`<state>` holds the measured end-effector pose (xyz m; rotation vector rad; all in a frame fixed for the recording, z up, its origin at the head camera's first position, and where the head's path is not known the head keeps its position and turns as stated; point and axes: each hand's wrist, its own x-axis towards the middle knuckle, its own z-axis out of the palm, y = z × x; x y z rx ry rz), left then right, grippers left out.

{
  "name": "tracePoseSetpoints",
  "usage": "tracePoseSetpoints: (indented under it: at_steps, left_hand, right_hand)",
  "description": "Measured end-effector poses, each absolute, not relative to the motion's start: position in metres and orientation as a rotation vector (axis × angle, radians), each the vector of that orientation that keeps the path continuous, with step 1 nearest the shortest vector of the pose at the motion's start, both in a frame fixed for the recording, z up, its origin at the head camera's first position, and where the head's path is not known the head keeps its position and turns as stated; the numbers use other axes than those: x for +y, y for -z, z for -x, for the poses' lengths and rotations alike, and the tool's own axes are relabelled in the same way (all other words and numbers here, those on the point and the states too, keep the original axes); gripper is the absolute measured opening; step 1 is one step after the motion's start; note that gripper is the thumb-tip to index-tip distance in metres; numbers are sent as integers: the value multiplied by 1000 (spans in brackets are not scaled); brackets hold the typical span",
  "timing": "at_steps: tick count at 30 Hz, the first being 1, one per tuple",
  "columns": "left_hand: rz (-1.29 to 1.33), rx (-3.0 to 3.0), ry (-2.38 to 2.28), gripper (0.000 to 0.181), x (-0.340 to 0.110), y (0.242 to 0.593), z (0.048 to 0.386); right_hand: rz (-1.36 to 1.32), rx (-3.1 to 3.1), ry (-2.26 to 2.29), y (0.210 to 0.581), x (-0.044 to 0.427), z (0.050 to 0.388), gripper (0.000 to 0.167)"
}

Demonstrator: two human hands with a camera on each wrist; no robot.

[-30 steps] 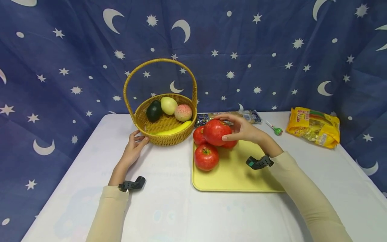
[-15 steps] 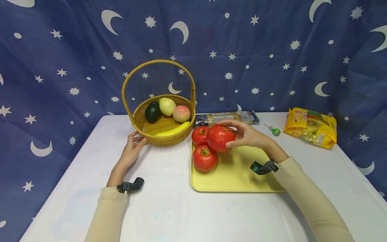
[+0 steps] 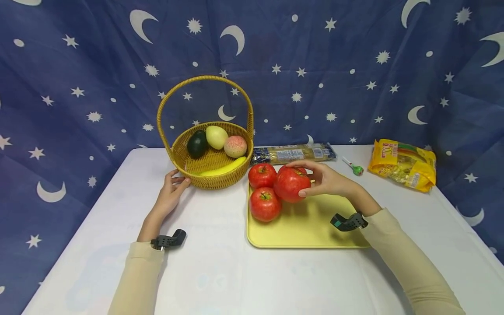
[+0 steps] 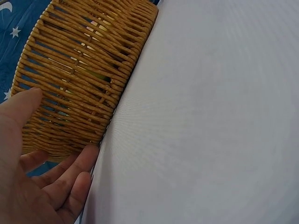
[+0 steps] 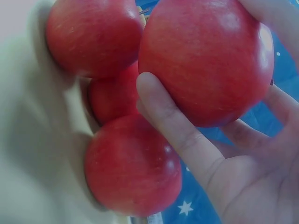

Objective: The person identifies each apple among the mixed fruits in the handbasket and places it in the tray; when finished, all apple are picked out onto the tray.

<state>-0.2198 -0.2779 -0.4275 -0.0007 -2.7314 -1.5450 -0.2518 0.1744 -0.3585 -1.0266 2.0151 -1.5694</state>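
In the head view my right hand point(image 3: 328, 180) holds a red apple point(image 3: 291, 184) just above a yellow tray point(image 3: 311, 232), thumb on its near side and fingers over its far side. The right wrist view shows this apple point(image 5: 205, 60) between thumb and fingers. Other red apples point(image 3: 265, 204) sit at the tray's left end; one is partly hidden behind the held apple. My left hand point(image 3: 170, 194) touches the lower left side of a wicker basket point(image 3: 214, 183), its thumb point(image 4: 28, 105) against the weave and its fingers near the base. Inside lie an avocado point(image 3: 197, 144) and a banana point(image 3: 224, 168).
A pale yellow-green fruit point(image 3: 216, 137) and a peach point(image 3: 235, 146) also lie in the basket, under its tall handle point(image 3: 206, 78). Behind the tray is a long clear packet point(image 3: 295, 153). A lollipop point(image 3: 356, 169) and a yellow bag point(image 3: 403, 165) lie on the right.
My right hand has moved the held apple slightly right and toward me, uncovering more of the rear apple and the packet. The left hand stays at the basket.
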Motion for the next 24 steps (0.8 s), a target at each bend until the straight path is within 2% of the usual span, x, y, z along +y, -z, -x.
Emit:
tracePoseSetpoints:
  at_steps: [24]
  left_hand:
    - [-26, -2745, 1559, 78, -278, 427, 220]
  right_hand:
    - [982, 2065, 1456, 383, 198, 246, 68]
